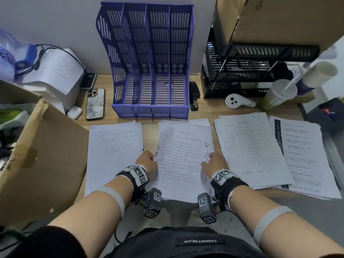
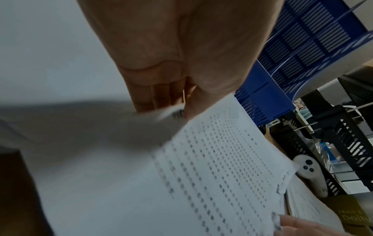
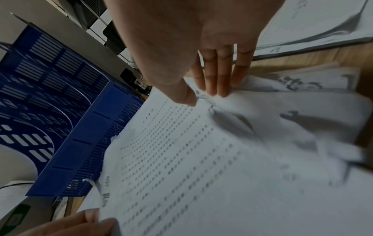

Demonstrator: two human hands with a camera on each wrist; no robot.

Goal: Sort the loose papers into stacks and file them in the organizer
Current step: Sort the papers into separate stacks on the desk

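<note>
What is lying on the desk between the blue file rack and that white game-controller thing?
A black stapler lies between the blue organizer and the white controller, close beside the organizer's side. The head view shows it best.

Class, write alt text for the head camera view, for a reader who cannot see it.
Two hands, the left hand and right hand, grip the side edges of the middle paper stack on a wooden desk. More paper stacks lie on either side, and an empty blue four-slot organizer stands behind against the wall.

Blue slotted organizer, white printed papers, marbled phone case
</note>
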